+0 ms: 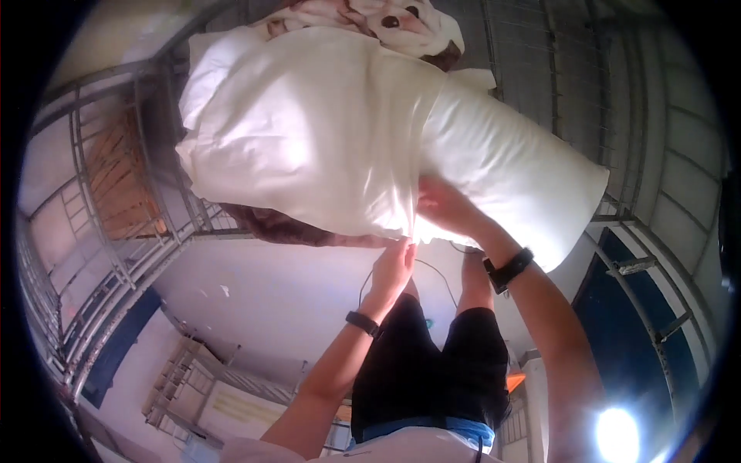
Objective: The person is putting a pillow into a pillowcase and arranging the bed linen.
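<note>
A white pillow [509, 158] lies across the bunk's near edge, its right end bare. Its left part goes into a white fabric cover [301, 131], whose open hem runs down the middle. At the hem's lower corner my left hand [395, 266] is closed, pinching the cloth between thumb and fingers. My right hand [446, 207] rests against the pillow just right of the hem; its fingers point left toward the opening and are blurred, so their grip is unclear. Dark brown fabric [301, 229] shows beneath the cover.
A plush-print blanket [401, 27] with an animal face lies behind the cover. Metal bed rails [116, 270] stand at left, and a ladder-like frame [656, 309] at right. A bright lamp [617, 436] glares at lower right. A thin cable [440, 274] hangs below the pillow.
</note>
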Demonstrator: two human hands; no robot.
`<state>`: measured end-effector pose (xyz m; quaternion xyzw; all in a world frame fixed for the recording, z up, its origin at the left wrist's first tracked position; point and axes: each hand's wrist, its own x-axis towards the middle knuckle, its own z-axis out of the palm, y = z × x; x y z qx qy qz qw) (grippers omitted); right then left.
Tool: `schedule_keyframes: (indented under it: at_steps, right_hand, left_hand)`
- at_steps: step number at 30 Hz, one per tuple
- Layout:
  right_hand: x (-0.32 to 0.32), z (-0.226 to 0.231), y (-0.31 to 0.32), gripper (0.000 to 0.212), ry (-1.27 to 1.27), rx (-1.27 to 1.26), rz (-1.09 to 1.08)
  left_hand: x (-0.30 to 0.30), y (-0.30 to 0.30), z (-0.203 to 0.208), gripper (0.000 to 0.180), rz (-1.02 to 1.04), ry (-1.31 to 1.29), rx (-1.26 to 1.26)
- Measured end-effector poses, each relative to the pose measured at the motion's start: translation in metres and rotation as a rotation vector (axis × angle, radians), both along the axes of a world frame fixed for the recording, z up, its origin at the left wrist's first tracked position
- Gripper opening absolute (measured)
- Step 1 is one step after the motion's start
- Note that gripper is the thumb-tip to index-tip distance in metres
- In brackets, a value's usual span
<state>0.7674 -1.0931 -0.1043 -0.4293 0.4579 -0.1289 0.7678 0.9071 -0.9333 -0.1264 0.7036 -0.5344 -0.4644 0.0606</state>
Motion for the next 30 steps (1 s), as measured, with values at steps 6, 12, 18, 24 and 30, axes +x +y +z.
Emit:
schedule_keyframes:
  at_steps: [6, 12, 18, 24, 30]
  right_hand:
    - [0.011, -0.016, -0.102, 0.030, 0.167, 0.002, -0.581]
    - [-0.039, -0.040, -0.156, 0.040, 0.705, -0.290, -0.215]
    - [-0.125, -0.055, -0.111, 0.033, 0.696, -0.087, -0.279]
    - [-0.106, -0.054, -0.110, 0.030, 0.542, 0.012, -0.402]
    - [-0.074, -0.091, -0.100, 0.035, 0.705, -0.227, -0.222]
  left_hand:
    - [-0.003, -0.056, 0.022, 0.018, -0.222, 0.000, -0.177]
    - [-0.017, -0.061, 0.017, 0.020, -0.207, 0.006, -0.037]
    - [-0.004, -0.062, 0.007, 0.017, -0.240, -0.032, -0.163]
    - [-0.033, -0.038, -0.010, 0.013, -0.287, 0.031, -0.169]
    - [-0.062, -0.035, 0.002, 0.016, -0.345, 0.059, -0.094]
